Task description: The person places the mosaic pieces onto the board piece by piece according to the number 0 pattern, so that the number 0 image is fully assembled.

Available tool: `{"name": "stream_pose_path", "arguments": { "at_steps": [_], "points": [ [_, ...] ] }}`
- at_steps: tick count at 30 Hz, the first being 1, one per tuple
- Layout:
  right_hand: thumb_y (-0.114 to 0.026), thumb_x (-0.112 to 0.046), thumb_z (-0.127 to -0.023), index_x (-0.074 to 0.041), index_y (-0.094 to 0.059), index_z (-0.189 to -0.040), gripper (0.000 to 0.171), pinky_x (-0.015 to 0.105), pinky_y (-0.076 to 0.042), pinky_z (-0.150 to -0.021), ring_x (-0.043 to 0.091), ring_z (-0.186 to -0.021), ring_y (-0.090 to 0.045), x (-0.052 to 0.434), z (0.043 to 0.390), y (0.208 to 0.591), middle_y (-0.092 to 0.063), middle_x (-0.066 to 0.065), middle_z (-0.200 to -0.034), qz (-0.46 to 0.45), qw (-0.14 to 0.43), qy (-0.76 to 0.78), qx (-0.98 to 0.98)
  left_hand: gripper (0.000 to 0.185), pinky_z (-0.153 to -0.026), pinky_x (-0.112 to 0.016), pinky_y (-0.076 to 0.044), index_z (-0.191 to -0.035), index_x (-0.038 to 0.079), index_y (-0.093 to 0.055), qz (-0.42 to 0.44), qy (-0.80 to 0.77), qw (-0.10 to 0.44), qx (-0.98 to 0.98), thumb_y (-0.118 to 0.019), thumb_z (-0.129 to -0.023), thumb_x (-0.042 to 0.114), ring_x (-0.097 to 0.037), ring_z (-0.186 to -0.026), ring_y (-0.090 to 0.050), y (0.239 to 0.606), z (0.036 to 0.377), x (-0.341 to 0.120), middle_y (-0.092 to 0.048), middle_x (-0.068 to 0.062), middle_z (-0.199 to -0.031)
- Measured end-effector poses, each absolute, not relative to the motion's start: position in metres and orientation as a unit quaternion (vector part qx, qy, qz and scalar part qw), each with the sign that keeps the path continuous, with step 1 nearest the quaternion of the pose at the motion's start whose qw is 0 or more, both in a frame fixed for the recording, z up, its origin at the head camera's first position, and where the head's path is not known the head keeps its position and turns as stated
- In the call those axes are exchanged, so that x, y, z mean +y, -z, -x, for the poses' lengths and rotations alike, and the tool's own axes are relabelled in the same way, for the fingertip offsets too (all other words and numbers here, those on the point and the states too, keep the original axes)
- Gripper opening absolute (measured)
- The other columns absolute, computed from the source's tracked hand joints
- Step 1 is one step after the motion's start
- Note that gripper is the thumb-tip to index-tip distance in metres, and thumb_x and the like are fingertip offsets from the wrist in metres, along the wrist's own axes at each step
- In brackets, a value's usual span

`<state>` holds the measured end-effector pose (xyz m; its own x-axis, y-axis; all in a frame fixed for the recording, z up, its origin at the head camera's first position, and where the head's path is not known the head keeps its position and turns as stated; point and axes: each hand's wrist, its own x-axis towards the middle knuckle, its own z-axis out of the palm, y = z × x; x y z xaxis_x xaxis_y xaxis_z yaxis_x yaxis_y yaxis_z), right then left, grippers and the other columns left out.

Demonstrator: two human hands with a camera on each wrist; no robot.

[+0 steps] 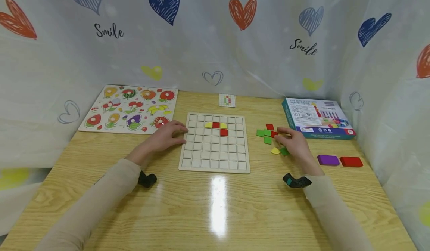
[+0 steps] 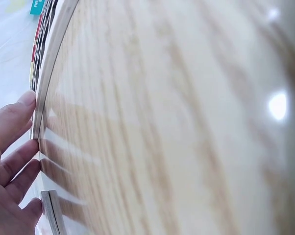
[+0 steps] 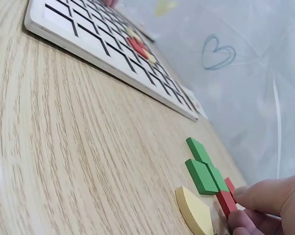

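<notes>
A white square grid board (image 1: 198, 164) lies mid-table. In its upper rows sit two red square tiles (image 1: 216, 125) and two yellow quarter-round tiles (image 1: 208, 124). My left hand (image 1: 164, 136) rests at the board's left edge, its fingers extended and touching the rim. My right hand (image 1: 295, 144) is at a loose group of tiles right of the board, where thumb and fingertips pinch a red square tile (image 3: 226, 202). That tile touches a green square tile (image 3: 217, 178). Nearby lie more green tiles (image 1: 267, 140), another red tile (image 1: 270, 126) and a yellow quarter-round tile (image 1: 275, 151).
A fruit puzzle board (image 1: 144, 111) lies at the back left. A small pattern card (image 1: 221, 100) is behind the grid. At the back right lies a flat game box (image 1: 322, 132), with a purple block (image 1: 328, 160) and a red block (image 1: 351, 161) in front.
</notes>
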<state>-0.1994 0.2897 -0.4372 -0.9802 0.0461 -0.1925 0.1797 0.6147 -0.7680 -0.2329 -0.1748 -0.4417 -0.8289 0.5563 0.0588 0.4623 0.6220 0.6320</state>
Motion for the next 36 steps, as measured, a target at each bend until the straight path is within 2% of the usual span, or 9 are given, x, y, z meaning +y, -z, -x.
{"name": "stream_pose_path", "arguments": {
  "at_steps": [7,19,25,32,36],
  "points": [
    [-0.062,-0.028,-0.097,-0.008,-0.050,-0.143,0.051,0.046,-0.043,-0.100,0.035,-0.124,-0.049,0.2909,0.2059,0.4396,-0.046,0.018,-0.145,-0.060,0.081,0.407,0.908,0.036,-0.104,-0.051,-0.039,-0.121,0.003,-0.066,-0.281,-0.326,0.075,0.899,-0.073,-0.090,0.019,-0.033,-0.123,-0.049,0.4415,0.2336,-0.1753,-0.054,-0.017,-0.130],
    [-0.066,-0.021,-0.094,-0.004,-0.057,-0.136,0.046,0.035,-0.048,-0.082,0.031,-0.105,-0.059,0.2880,0.2080,0.4359,-0.056,0.019,-0.133,-0.008,0.058,0.355,0.933,0.036,-0.105,-0.051,-0.038,-0.122,0.004,-0.066,-0.278,-0.332,0.083,0.898,-0.072,-0.090,0.019,-0.033,-0.124,-0.048,0.4411,0.2344,-0.1755,-0.053,-0.016,-0.131],
    [-0.066,-0.018,-0.095,-0.004,-0.060,-0.132,0.040,0.036,-0.048,-0.081,0.030,-0.101,-0.058,0.2868,0.2082,0.4366,-0.058,0.019,-0.130,-0.003,0.053,0.345,0.937,0.036,-0.105,-0.051,-0.038,-0.122,0.004,-0.066,-0.276,-0.333,0.083,0.898,-0.073,-0.090,0.020,-0.033,-0.124,-0.048,0.4416,0.2342,-0.1755,-0.054,-0.016,-0.131],
    [-0.066,-0.019,-0.094,-0.005,-0.064,-0.127,0.036,0.032,-0.047,-0.074,0.029,-0.095,-0.057,0.2870,0.2087,0.4386,-0.059,0.019,-0.125,-0.001,0.050,0.343,0.938,0.036,-0.106,-0.051,-0.037,-0.122,0.004,-0.066,-0.277,-0.329,0.083,0.899,-0.072,-0.090,0.020,-0.033,-0.125,-0.048,0.4402,0.2341,-0.1752,-0.053,-0.016,-0.132],
    [-0.066,-0.019,-0.095,-0.004,-0.066,-0.125,0.033,0.038,-0.047,-0.078,0.030,-0.098,-0.056,0.2880,0.2092,0.4401,-0.059,0.019,-0.123,0.013,0.039,0.319,0.947,0.036,-0.106,-0.051,-0.037,-0.122,0.004,-0.066,-0.277,-0.329,0.085,0.899,-0.072,-0.090,0.019,-0.034,-0.125,-0.047,0.4398,0.2342,-0.1754,-0.053,-0.017,-0.132]
  ]
}}
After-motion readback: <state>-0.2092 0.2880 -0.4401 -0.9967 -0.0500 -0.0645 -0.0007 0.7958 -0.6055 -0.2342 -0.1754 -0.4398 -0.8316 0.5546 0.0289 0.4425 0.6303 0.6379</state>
